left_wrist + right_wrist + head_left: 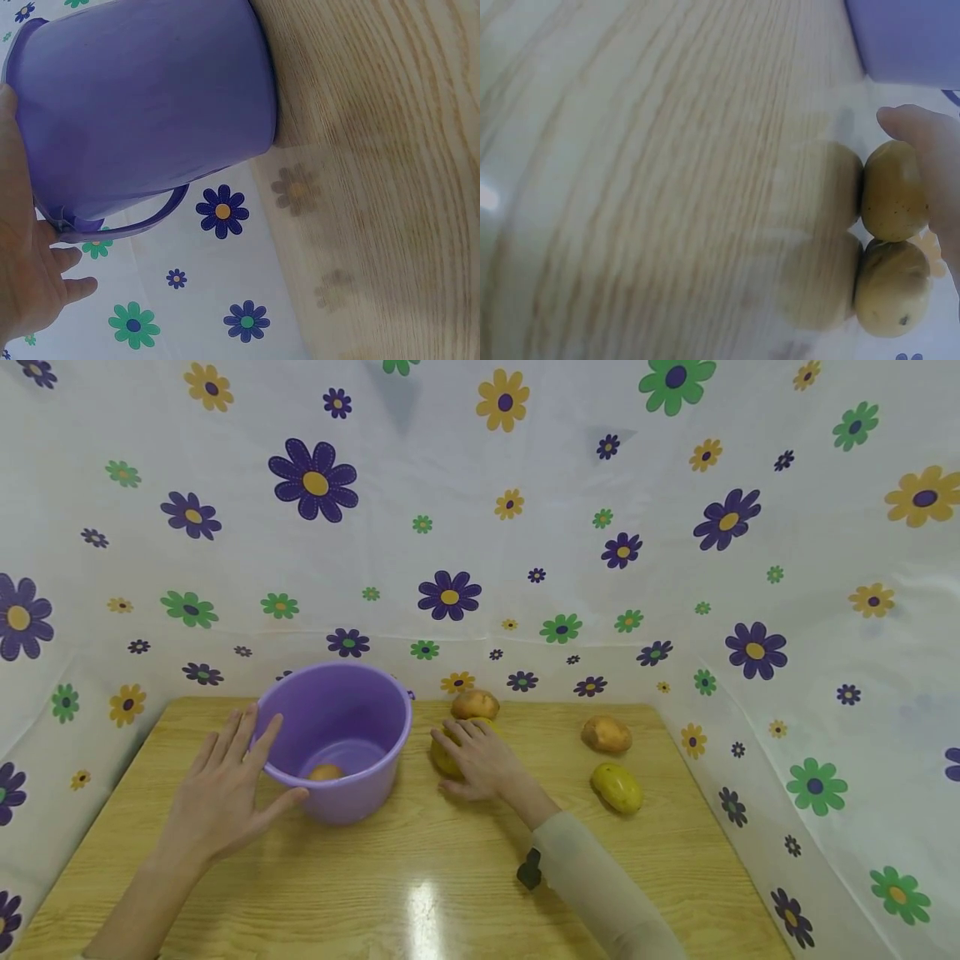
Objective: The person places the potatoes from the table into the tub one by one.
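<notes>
A purple bucket (345, 802) stands upright on the table, with an orange-brown potato (327, 772) at its bottom. My left hand (225, 785) is at the bucket's left rim, fingers straight and spread; in the left wrist view its fingers (71, 289) lie beside the hanging handle (154, 217). My right hand (480, 760) lies over a yellow-green mango (446, 762), its fingers spread across the top. In the right wrist view the thumb reaches past the end of this speckled mango (891, 199). Just behind it sits a brown potato (475, 703).
To the right on the wooden table (375, 893) lie a second brown potato (607, 734) and, nearer, a second yellow-green mango (617, 787). A white flower-print cloth (465, 543) walls off the back and both sides. A small black object (529, 870) is at the right sleeve.
</notes>
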Available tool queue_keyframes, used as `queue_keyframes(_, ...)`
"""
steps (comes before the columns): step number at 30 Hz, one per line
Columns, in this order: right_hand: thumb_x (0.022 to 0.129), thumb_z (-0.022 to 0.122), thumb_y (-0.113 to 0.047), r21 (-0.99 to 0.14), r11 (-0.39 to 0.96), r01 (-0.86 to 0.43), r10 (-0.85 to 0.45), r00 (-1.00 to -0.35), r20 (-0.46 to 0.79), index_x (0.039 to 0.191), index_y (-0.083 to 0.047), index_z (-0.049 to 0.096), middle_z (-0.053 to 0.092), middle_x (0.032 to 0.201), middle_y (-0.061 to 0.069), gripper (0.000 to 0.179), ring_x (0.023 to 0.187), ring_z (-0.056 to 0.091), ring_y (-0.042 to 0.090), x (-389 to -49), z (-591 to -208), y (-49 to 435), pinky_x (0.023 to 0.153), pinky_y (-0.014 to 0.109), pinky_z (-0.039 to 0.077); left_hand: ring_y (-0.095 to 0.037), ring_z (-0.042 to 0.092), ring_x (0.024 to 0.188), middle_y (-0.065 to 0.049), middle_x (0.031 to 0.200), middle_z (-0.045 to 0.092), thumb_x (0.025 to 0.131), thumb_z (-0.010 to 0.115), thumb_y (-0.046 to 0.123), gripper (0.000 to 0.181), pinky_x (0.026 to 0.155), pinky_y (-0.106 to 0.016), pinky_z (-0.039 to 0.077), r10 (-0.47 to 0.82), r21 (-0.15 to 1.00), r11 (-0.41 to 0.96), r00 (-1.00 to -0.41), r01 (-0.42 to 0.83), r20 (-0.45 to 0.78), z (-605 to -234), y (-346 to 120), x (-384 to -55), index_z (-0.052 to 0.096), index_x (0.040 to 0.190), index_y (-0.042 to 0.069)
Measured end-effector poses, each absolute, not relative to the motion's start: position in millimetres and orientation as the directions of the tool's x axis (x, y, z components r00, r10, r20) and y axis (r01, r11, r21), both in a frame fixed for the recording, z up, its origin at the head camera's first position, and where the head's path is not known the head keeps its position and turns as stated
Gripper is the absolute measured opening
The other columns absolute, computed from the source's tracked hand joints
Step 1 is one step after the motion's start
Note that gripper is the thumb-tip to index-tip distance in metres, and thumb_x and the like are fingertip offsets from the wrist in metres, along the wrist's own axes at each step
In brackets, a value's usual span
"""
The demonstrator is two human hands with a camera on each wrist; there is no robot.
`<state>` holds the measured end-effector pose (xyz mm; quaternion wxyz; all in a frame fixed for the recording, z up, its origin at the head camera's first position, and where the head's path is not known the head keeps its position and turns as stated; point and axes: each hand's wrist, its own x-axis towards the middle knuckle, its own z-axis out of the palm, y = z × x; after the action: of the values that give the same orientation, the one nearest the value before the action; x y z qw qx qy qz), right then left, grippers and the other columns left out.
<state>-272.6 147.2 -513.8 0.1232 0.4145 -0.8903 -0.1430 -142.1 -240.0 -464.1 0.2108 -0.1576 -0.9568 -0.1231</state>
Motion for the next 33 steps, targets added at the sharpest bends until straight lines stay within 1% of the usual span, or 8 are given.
queue_keyframes(12, 0.097, 0.056, -0.068, 0.336, 0.627, -0.702, -0.761, -0.644, 0.074, 0.161, -0.018, 0.039, 0.05, 0.16, 0.011, 0.083, 0.143, 0.054, 0.028, -281, -524, 148, 0.119, 0.044, 0.048, -0.043, 0.018, 0.165, -0.021, 0.177, 0.015, 0.091, 0.067, 0.066, 0.104, 0.139, -0.042, -0.003, 0.254, 0.164, 0.919, -0.857, 0.358, 0.448, -463, -240, -142, 0.022, 0.17, 0.015)
queue_keyframes(19, 0.097, 0.058, -0.063, 0.351, 0.612, -0.709, -0.776, -0.624, 0.093, 0.159, -0.019, 0.041, 0.053, 0.157, 0.012, 0.078, 0.139, 0.057, 0.027, -283, -526, 146, 0.116, 0.043, 0.05, -0.043, 0.019, 0.164, -0.022, 0.176, 0.018, 0.091, 0.066, 0.068, 0.104, 0.139, -0.042, -0.001, 0.253, 0.166, 0.918, -0.857, 0.359, 0.448, -464, -240, -142, 0.023, 0.169, 0.015)
queue_keyframes(24, 0.098, 0.061, -0.057, 0.341, 0.603, -0.721, -0.787, -0.608, 0.104, 0.157, -0.017, 0.044, 0.055, 0.154, 0.013, 0.072, 0.138, 0.058, 0.028, -284, -528, 144, 0.115, 0.043, 0.051, -0.043, 0.019, 0.164, -0.022, 0.176, 0.018, 0.092, 0.065, 0.068, 0.103, 0.139, -0.045, 0.001, 0.256, 0.169, 0.916, -0.855, 0.364, 0.452, -464, -240, -142, 0.023, 0.17, 0.015)
queue_keyframes(29, 0.1, 0.061, -0.052, 0.321, 0.6, -0.732, -0.791, -0.605, 0.098, 0.156, -0.018, 0.045, 0.056, 0.153, 0.013, 0.068, 0.14, 0.057, 0.028, -286, -530, 142, 0.116, 0.043, 0.051, -0.043, 0.019, 0.165, -0.02, 0.177, 0.016, 0.09, 0.068, 0.066, 0.104, 0.139, -0.044, 0.0, 0.251, 0.171, 0.918, -0.858, 0.358, 0.449, -465, -241, -143, 0.023, 0.17, 0.016)
queue_keyframes(33, 0.099, 0.062, -0.052, 0.331, 0.593, -0.734, -0.795, -0.598, 0.098, 0.156, -0.019, 0.045, 0.056, 0.154, 0.012, 0.068, 0.139, 0.058, 0.027, -287, -532, 141, 0.116, 0.043, 0.051, -0.043, 0.017, 0.165, -0.02, 0.178, 0.014, 0.092, 0.067, 0.067, 0.103, 0.139, -0.043, -0.001, 0.254, 0.177, 0.916, -0.861, 0.361, 0.441, -465, -241, -142, 0.022, 0.17, 0.016)
